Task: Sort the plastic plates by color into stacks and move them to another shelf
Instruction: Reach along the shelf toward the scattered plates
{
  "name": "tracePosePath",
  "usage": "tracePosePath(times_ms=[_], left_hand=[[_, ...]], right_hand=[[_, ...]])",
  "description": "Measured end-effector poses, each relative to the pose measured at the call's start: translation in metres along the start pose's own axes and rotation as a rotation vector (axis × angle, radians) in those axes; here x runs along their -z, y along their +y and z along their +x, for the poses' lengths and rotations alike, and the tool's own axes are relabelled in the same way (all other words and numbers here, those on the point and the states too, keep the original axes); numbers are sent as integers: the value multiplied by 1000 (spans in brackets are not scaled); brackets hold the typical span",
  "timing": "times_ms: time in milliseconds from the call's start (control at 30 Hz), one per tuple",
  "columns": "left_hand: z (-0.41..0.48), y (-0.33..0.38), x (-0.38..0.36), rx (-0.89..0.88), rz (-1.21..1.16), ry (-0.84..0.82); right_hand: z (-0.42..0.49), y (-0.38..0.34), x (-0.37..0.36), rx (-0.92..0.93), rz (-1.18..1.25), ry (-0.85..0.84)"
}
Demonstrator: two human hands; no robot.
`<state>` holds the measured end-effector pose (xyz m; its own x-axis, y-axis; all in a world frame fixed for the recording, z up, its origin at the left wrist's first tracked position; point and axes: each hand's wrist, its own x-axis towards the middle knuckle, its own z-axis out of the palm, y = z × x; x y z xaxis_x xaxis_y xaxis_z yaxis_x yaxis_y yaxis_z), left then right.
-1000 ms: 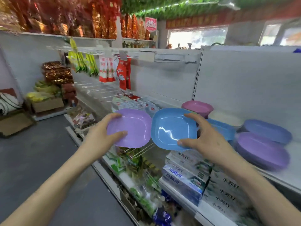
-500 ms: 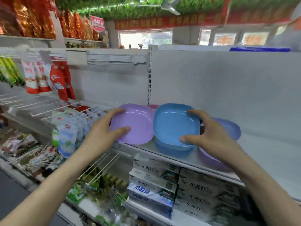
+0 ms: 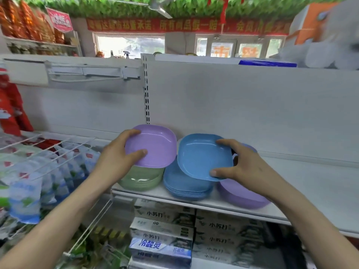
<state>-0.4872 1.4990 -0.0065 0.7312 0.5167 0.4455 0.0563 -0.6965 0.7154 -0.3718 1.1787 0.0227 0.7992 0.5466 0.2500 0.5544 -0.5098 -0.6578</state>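
Head view: white shop shelf bears three plate stacks.

Stacked white cardboard boxes; left of them, clear plastic packets hang on white wire hooks; high above them, a red banner.

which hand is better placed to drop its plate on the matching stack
Right, likely. The right hand holds the blue plate above the blue stack. The left hand holds the purple plate over the green stack, while the purple stack sits beyond the blue one.
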Motion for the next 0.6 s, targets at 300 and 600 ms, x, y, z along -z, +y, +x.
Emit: tracePosePath(times_ms=[300,600], left_hand=[[22,-21,19,24,23,-11],[31,-32,21,69,-23,-39]], right_hand=[[11,-13,-28,-35,-226,-160],[22,-19,-28,59,-768,-376]])
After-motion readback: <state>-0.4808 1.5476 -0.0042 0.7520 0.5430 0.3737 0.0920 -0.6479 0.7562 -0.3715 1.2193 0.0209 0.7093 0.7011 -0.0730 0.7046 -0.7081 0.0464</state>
